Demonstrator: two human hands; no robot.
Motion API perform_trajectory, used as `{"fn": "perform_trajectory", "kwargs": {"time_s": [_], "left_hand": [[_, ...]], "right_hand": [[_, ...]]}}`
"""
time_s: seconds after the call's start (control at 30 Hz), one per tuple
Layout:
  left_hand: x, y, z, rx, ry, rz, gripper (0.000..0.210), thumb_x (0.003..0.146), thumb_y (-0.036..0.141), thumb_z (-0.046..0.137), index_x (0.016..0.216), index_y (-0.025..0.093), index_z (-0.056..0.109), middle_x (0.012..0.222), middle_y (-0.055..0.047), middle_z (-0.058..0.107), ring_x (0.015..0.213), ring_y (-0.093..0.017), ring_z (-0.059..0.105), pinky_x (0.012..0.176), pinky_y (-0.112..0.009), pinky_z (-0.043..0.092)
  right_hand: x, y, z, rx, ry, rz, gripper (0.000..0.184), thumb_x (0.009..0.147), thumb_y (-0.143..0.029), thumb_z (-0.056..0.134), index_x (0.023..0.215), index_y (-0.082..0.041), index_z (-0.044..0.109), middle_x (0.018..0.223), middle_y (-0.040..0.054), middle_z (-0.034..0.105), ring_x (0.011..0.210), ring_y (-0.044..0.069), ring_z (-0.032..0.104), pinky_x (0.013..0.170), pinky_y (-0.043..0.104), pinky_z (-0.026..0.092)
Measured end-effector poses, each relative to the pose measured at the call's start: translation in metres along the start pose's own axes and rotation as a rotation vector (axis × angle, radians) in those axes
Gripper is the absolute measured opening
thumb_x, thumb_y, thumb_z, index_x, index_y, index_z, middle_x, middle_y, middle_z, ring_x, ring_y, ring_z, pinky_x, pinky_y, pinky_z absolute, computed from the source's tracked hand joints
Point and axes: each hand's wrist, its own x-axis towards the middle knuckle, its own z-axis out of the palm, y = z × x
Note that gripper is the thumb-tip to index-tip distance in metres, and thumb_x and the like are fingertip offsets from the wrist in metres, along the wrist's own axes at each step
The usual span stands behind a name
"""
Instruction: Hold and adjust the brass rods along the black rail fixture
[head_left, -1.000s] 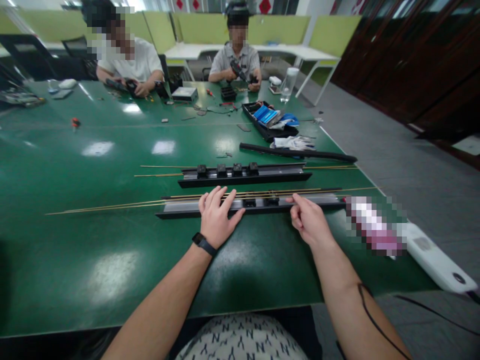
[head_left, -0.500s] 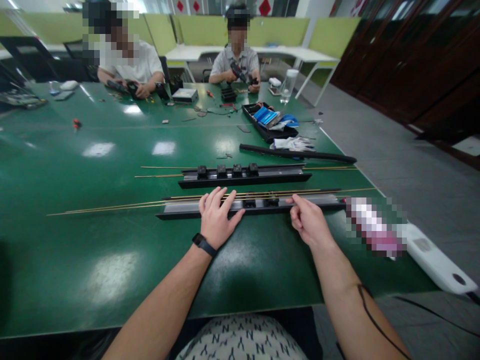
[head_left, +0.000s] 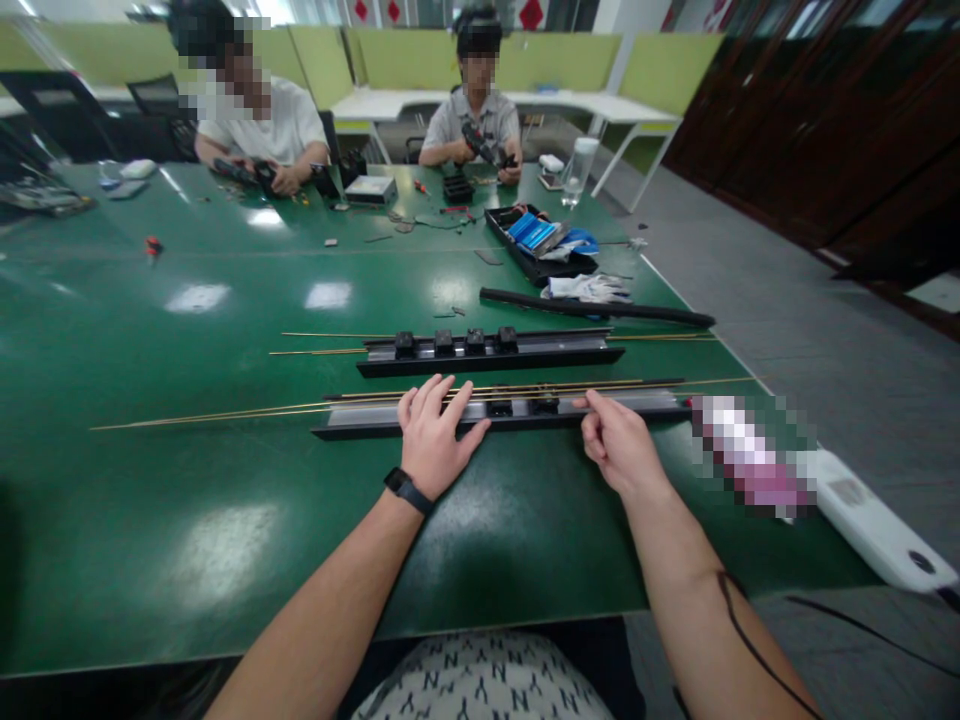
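My left hand (head_left: 435, 435) lies over the near black channel (head_left: 390, 428), fingers spread across its thin brass-coloured rods (head_left: 217, 412); it grips nothing that I can see. At the channel's right part is my right hand (head_left: 619, 440), its index finger stretched leftward and the others curled. Whether those curled fingers contain anything is hidden. Between my hands, two small black blocks (head_left: 546, 400) sit in the channel under the rods. Farther back lies a second black channel (head_left: 487, 366) with several black blocks (head_left: 444, 343) in it and rods past both ends.
Behind the channels are a long black strip (head_left: 600, 308), white gloves (head_left: 585, 289) and a black tray (head_left: 529, 258) of blue items. A white power strip (head_left: 862, 515) lies at right beside a blurred pink item. Two people work across the green table (head_left: 247, 590), one holding a power drill (head_left: 480, 145).
Both hands hold their places on the near channel. The view has shifted very slightly; nothing else visibly differs.
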Motion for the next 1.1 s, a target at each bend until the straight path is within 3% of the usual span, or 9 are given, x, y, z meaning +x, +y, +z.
{"fn": "perform_trajectory", "kwargs": {"time_s": [1.1], "left_hand": [[-0.0005,-0.0004,0.0013,-0.003,0.007,0.005,0.048,0.093,0.051,0.064,0.136,0.029,0.063,0.142,-0.011,0.062,0.141,-0.031,0.049,0.12,-0.051,0.026]], "right_hand": [[0.0002,-0.0003,0.0007,0.028,0.018,-0.011,0.033,0.082,-0.047,0.077,0.089,-0.016,0.068,0.045,-0.0058,0.05,0.029,0.005,0.03,0.029,0.017,0.018]]}}
